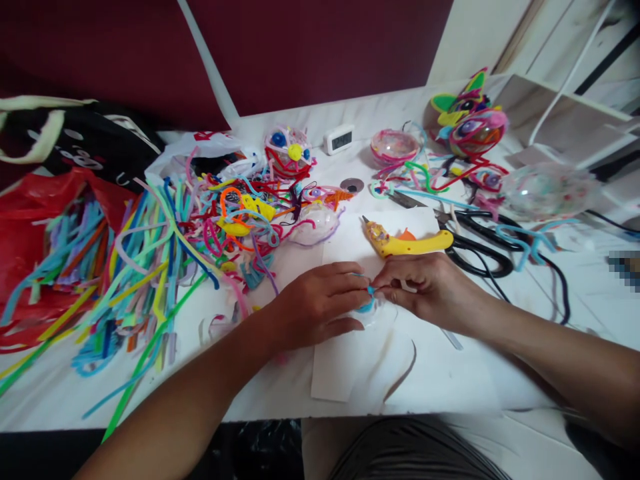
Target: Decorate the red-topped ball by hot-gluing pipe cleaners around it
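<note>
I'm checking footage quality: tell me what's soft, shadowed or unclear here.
Head view: soft overall, the blue piece at the right hand lacking crisp edges; head view: digits on the white clock hard to read; head view: shadow beneath the right forearm; head view: pixelated patch at the right edge.

The clock [340,140] shows digits, too blurred to read surely. Left of the clock, the white bag [173,159] bears cut-off red lettering; farther left, the black bag's [97,137] pale marks are illegible.

White table [283,393], colourful pipe cleaners [167,260], digital clock [339,140], white paper [331,373]
</note>
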### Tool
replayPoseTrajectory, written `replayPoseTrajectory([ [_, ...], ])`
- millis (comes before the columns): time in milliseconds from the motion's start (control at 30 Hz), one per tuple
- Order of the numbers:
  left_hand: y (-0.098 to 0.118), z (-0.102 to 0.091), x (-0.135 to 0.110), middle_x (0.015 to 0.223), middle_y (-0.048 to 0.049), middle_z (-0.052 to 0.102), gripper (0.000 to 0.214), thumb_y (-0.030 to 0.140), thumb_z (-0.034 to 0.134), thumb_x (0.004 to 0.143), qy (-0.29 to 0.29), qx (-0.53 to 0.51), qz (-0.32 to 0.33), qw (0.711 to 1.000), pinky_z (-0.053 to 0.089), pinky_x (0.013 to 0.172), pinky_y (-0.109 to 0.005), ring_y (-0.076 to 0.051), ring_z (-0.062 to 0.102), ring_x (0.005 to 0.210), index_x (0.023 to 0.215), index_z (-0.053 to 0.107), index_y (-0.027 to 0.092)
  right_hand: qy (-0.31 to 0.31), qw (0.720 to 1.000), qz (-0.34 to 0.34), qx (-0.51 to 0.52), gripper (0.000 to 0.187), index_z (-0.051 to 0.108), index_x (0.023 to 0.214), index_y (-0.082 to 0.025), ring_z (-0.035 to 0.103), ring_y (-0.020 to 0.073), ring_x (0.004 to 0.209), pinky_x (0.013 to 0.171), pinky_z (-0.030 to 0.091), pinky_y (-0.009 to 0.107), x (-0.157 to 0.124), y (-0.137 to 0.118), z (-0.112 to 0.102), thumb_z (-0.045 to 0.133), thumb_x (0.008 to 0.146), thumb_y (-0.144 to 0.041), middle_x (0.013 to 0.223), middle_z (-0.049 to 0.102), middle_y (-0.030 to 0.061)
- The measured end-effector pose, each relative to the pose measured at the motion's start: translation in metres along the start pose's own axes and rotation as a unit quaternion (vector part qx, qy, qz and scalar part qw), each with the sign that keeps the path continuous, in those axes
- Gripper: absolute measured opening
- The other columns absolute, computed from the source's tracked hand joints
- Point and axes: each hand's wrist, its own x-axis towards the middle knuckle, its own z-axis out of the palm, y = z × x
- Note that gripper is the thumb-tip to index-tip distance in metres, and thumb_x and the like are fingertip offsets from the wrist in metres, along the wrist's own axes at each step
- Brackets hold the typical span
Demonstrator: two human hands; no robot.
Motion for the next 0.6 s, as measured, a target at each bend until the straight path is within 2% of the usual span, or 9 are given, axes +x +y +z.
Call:
replayPoseTrajectory([
  [100,0.008,-0.005,0.002,0.111,-0.0112,0.066,0.027,0.027,0.062,0.088,-0.02,0.079,0.008,0.997,0.051,0.099,-0.038,-0.022,0.058,0.112,0.11,0.059,0.011,-0.006,1.0,0.003,0.007,0.007,0.067,0.082,-0.017,0.049,0.0075,0.055,0.052,0.037,0.02,0.0,0.0,0.0,0.061,0.084,-0.015,0.065,0.061,-0.0018],
  [200,0.013,-0.008,0.003,0.11,-0.0122,0.067,0.023,0.025,0.059,0.09,-0.036,0.106,0.012,0.994,0.053,0.097,-0.036,-0.021,0.058,0.111,0.109,0.06,0.011,-0.008,1.0,0.008,0.019,0.008,0.067,0.081,-0.016,0.048,0.0071,0.054,0.052,0.037,0.019,0.001,0.0,-0.001,0.06,0.084,-0.014,0.065,0.06,-0.0018],
  [400,0.013,-0.007,0.002,0.112,-0.0125,0.066,0.02,0.022,0.059,0.089,-0.029,0.104,0.008,0.994,0.055,0.093,-0.036,-0.021,0.059,0.111,0.107,0.06,0.014,0.0,0.997,0.059,0.049,0.006,0.067,0.078,-0.017,0.046,0.007,0.052,0.05,0.035,0.02,0.0,-0.001,0.001,0.063,0.082,-0.018,0.063,0.059,-0.0026],
  [600,0.012,-0.006,0.003,0.111,-0.0123,0.066,0.017,0.019,0.061,0.087,-0.014,0.087,0.002,0.996,0.057,0.088,-0.036,-0.022,0.059,0.109,0.103,0.061,0.013,-0.008,0.981,0.137,0.139,0.004,0.067,0.075,-0.017,0.045,0.0071,0.05,0.045,0.033,0.019,0.0,0.001,0.006,0.064,0.078,-0.018,0.058,0.055,-0.0037],
])
